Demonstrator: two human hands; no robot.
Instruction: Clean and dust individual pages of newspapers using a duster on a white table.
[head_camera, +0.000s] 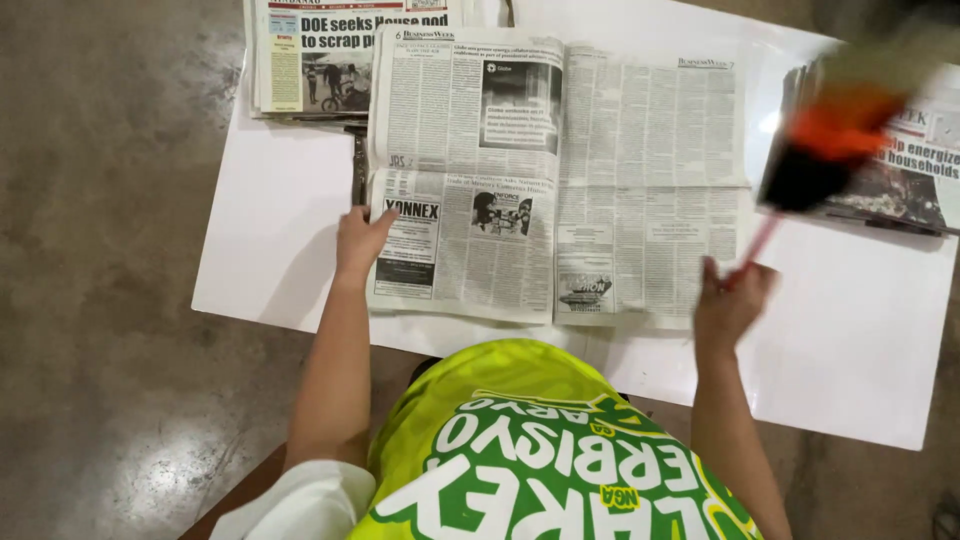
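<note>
Newspaper (560, 180) lay spread open across the white table (850, 340), seen from the head camera. At its left edge the left hand (360, 240) rested flat, fingers loosely open on the page. By the lower right corner of the sheet, the right hand (730, 300) was closed around the thin red handle of a duster (830, 150), whose blurred orange and black head was raised over a folded paper (920, 170) on the right. Another stack of papers (310, 60) sat top left.

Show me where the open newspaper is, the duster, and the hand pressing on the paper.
open newspaper (600, 170): head view, upper part of its right page.
duster (825, 150): head view, its blurred orange and black head.
left hand (360, 238): head view, back of the hand at the paper's left edge.
</note>
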